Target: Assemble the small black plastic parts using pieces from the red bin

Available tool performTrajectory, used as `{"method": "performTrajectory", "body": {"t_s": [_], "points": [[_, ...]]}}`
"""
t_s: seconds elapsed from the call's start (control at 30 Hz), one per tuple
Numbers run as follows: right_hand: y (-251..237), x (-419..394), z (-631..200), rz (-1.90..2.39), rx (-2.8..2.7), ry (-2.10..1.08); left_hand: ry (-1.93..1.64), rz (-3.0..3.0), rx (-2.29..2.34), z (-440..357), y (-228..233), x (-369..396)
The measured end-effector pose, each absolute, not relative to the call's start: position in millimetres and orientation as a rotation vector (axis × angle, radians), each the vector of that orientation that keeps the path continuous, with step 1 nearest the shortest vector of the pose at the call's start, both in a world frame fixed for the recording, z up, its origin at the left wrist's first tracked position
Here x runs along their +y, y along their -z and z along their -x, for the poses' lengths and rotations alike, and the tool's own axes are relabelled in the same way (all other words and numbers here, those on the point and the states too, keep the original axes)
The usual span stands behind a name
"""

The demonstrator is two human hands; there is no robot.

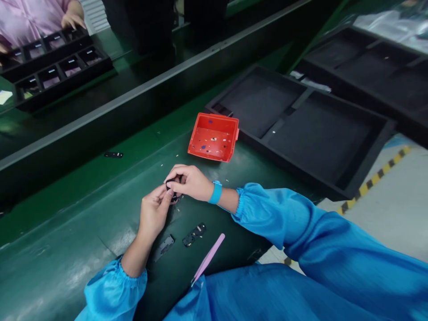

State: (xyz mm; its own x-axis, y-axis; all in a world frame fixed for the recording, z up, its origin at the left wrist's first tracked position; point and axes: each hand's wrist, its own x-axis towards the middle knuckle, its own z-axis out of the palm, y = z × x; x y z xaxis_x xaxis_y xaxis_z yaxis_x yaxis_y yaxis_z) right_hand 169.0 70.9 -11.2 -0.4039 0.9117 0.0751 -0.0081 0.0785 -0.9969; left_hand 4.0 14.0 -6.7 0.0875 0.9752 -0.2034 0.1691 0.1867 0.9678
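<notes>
Green counter | left hand, right hand: grip pinched closed, small black part between them, above the counter | handling looks midway, part not set down; dark board, grey plate lie loose, unheld

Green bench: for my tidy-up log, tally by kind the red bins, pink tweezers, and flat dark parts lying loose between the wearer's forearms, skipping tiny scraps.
Red bin: 1
Pink tweezers: 1
Flat dark parts: 2
Total: 4
</notes>
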Motion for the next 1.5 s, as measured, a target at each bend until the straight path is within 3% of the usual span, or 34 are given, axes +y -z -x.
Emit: {"method": "performTrajectory", "body": {"t_s": [1.03, 1.4, 1.5], "points": [[3.3, 72.3, -169.8, 0.893, -1.489, -1.636, -0.847, -1.124, 1.249, -6.5, -5.5, 16.7], [8.6, 72.6, -166.9, 0.892, -1.685, -1.422, -0.940, -1.471, 1.454, -8.6, -7.9, 9.9], [4.9, 68.4, -168.2, 0.937, -1.748, -1.212, -1.026, -1.362, 1.417, -8.9, -8.3, 14.5]]}}
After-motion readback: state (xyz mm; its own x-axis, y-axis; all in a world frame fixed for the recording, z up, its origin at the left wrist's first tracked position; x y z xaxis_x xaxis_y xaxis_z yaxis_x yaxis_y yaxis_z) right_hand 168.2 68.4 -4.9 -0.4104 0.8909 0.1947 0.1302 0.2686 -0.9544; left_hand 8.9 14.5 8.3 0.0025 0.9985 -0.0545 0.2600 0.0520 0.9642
